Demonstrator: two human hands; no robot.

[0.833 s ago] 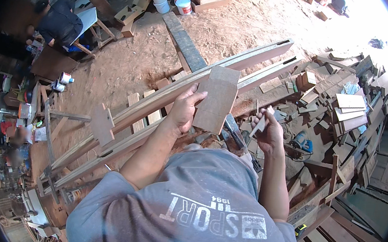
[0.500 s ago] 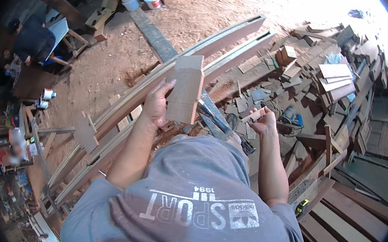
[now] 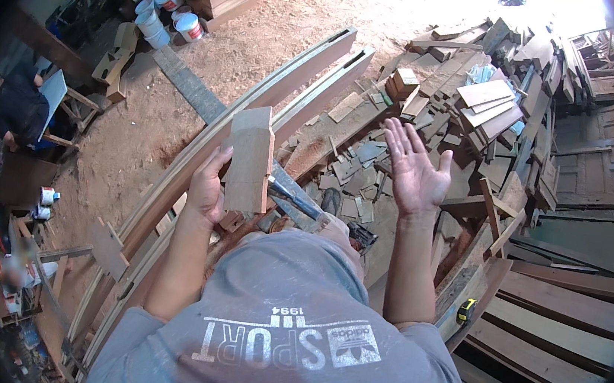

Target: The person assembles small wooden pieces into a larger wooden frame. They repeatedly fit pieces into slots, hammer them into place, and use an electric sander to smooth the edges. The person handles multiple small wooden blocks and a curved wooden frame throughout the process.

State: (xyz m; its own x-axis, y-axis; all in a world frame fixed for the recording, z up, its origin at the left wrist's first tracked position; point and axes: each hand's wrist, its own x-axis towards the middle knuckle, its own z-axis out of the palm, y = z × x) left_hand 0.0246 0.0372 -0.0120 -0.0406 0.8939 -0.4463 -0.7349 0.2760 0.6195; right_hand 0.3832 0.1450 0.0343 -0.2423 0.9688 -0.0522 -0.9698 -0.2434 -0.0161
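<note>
So far we have one short rectangular wooden board point(image 3: 249, 159) up off the heap and little else settled: it stands on end in our left hand point(image 3: 206, 188), held above the long curved timber rails point(image 3: 256, 104) that run across the sawdust floor, and we judge it not yet placed or fitted anywhere. Our left fingers point(image 3: 219, 158) are curled around the board's left edge, thumb tucked behind where we cannot see it. Our right hand point(image 3: 415, 174) is raised palm up beside it, fingers point(image 3: 401, 138) spread wide and holding nothing, hovering over the scatter of offcuts point(image 3: 359, 159). Stacked planks point(image 3: 489, 98) wait further right, untouched.
</note>
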